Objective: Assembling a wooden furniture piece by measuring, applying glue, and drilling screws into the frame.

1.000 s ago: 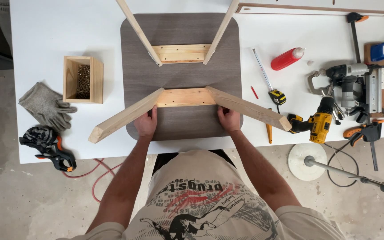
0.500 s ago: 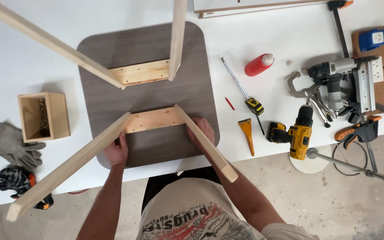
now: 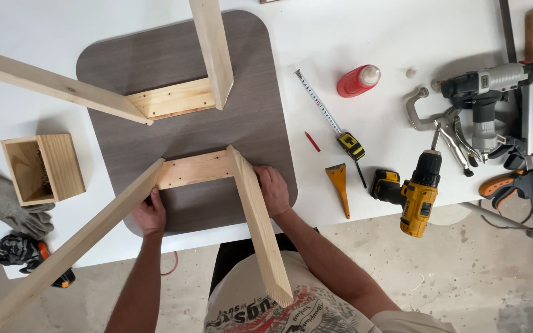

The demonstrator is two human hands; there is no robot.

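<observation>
Wooden legs (image 3: 257, 228) rise at my 6 and 7 o'clock, fencing my grips in against the grey tabletop (image 3: 251, 123). At 3 o'clock, bare white bench (image 3: 316, 185) lies open up to the scraper (image 3: 339, 185). At 9 o'clock, the wooden box (image 3: 44, 168) blocks the way.

Red bottle (image 3: 358, 80) beside tape measure (image 3: 334, 123)

Pale bare-wood legs (image 3: 260, 234); matt grey wood-grain tabletop (image 3: 186, 123).
</observation>
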